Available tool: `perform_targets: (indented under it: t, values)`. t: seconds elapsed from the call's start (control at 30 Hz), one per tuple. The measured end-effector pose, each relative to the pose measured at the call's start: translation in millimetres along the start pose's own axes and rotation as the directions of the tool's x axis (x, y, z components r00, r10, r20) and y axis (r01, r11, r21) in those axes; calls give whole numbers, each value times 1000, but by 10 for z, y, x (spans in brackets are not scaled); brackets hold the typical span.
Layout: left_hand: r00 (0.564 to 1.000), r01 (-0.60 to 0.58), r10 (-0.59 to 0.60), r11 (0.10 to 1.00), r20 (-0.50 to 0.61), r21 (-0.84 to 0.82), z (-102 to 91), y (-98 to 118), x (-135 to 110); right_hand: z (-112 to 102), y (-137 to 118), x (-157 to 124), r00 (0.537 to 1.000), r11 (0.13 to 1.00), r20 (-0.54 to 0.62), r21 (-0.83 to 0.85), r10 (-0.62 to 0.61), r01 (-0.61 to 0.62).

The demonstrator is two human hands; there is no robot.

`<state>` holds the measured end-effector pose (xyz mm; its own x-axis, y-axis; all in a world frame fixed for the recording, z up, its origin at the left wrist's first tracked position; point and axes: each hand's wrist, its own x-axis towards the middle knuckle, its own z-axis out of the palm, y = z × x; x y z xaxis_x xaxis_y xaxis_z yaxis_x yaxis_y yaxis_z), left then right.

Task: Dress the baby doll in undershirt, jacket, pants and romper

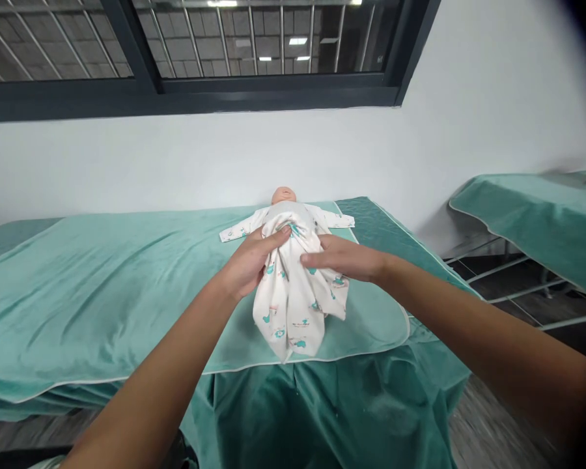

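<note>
A baby doll (284,194) lies on its back near the wall, its head at the far side. White baby clothing printed with small green figures (295,319) covers its body, with both sleeves spread out sideways. My left hand (254,255) grips the bunched cloth on its left side, thumb on top and fingers behind. On the other side my right hand (344,256) pinches the cloth with its thumb in front. The lower part hangs in folds toward me. I cannot tell whether the gathered cloth is one piece with the sleeved top. The doll's legs are hidden.
The bed has a light green cover (127,293) and a darker green drape (322,410) at its front. Behind it are a white wall (200,163) and a dark window frame (273,98). Another green-covered bed (537,215) stands at right, beside metal bars (512,267).
</note>
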<state>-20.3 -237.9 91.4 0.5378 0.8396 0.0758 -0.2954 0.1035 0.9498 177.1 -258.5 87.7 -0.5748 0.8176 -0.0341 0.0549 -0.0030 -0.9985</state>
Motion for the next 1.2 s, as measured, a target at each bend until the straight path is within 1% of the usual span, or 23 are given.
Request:
perform_targets:
  t: [0.03, 0.07, 0.1, 0.13, 0.2, 0.27, 0.3, 0.37, 0.43, 0.5, 0.53, 0.57, 0.63, 0.73, 0.8, 0.83, 0.9, 0.97, 1.03, 1.07, 1.1, 1.13, 1.2]
  values:
    - [1000, 9, -9, 1000, -2, -11, 7, -20, 4, -7, -1, 10, 999, 998, 28, -51, 30, -29]
    - [1000, 19, -19, 1000, -6, -16, 9, -38, 2, -14, -12, 23, 999, 996, 17, -82, 39, -37]
    - [999, 33, -33, 999, -12, -9, 4, -52, -5, -20, -33, 39, 999, 996, -27, -86, 21, -24]
    - [998, 57, -56, 998, -8, 11, -9, -61, -19, -24, -59, 56, 996, 998, -90, -63, -16, 11]
    - [988, 137, -142, 987, 58, 86, -47, -64, -55, -20, -110, 84, 974, 993, -205, 34, -101, 110]
    - [968, 186, -206, 972, 140, 147, -82, -52, -90, -1, -140, 93, 956, 974, -259, 137, -138, 178]
    - [968, 176, -198, 974, 155, 145, -93, -46, -101, 12, -141, 89, 957, 967, -256, 177, -133, 182]
    - [987, 104, -112, 992, 113, 75, -94, -43, -102, 34, -109, 69, 975, 965, -196, 219, -103, 146]
    - [999, 21, -20, 1000, 38, -21, -77, -64, -76, 36, -44, 51, 997, 979, -62, 195, -52, 63]
    - [1000, 15, -14, 995, 14, -100, -60, -111, -38, 16, 32, 57, 999, 991, 52, 131, 6, -13]
    - [999, 43, -40, 991, 18, -131, -57, -142, -20, 2, 67, 72, 998, 994, 62, 109, 19, -25]
    - [997, 73, -70, 985, 25, -153, -63, -176, -3, -14, 98, 95, 999, 994, 35, 106, 16, -20]
    - [992, 128, -122, 977, 42, -168, -98, -245, 21, -42, 144, 155, 996, 987, -90, 156, -31, 45]
    - [973, 217, -209, 972, 93, -89, -186, -323, 37, -67, 186, 245, 957, 944, -270, 275, -108, 184]
    - [959, 265, -258, 963, 118, -48, -227, -347, 46, -70, 215, 272, 939, 911, -319, 334, -131, 241]
    - [963, 254, -246, 965, 111, -64, -235, -352, 54, -69, 234, 270, 935, 900, -329, 355, -134, 254]
    - [986, 162, -156, 974, 51, -158, -225, -357, 74, -70, 280, 236, 945, 898, -307, 376, -110, 226]
    - [996, 78, -86, 966, -20, -245, -196, -367, 98, -82, 334, 178, 979, 925, -197, 359, -54, 124]
    - [994, 88, -101, 957, -34, -276, -168, -390, 116, -105, 384, 124, 1000, 958, -15, 286, 23, -18]
    - [992, 107, -120, 956, -31, -271, -159, -407, 122, -119, 405, 108, 997, 968, 52, 243, 56, -67]
    - [990, 121, -134, 959, -32, -258, -152, -427, 127, -135, 422, 101, 994, 973, 75, 213, 76, -91]
    - [989, 126, -140, 963, -41, -237, -147, -449, 131, -152, 435, 103, 995, 974, 52, 206, 82, -91]
    - [986, 135, -151, 973, -74, -187, -141, -499, 141, -196, 456, 127, 994, 970, -101, 243, 50, -24]
